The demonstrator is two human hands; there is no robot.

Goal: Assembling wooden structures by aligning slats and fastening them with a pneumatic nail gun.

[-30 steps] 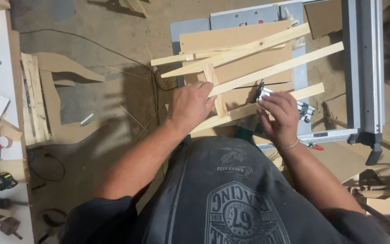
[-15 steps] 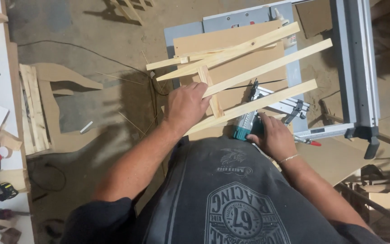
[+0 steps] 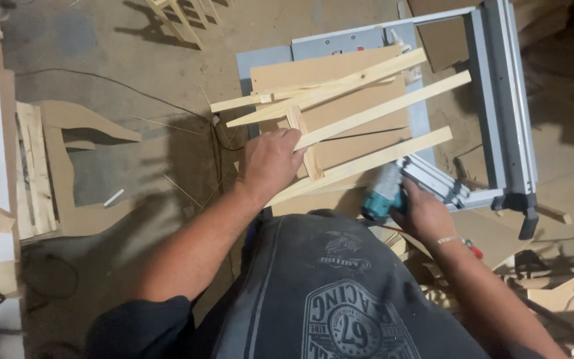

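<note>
A frame of pale wooden slats (image 3: 367, 113) lies on a brown board (image 3: 327, 73) atop a grey machine table (image 3: 267, 60). My left hand (image 3: 270, 163) presses down on the slats near a short cross piece (image 3: 303, 146). My right hand (image 3: 420, 213) grips a teal power tool (image 3: 383, 193) at the lowest slat's underside, close to my body. The tool's tip is hidden behind the slat.
A grey metal rail and fence (image 3: 509, 106) run along the table's right side. Cut brown board shapes (image 3: 74, 166) and a slatted piece (image 3: 34, 173) lie on the floor at left. Wood offcuts (image 3: 566, 286) pile at lower right. A cable (image 3: 121, 83) crosses the floor.
My right hand left the metal tool on the slats, dropped toward my body and took up the teal power tool. The left hand stays pressed on the slats.
</note>
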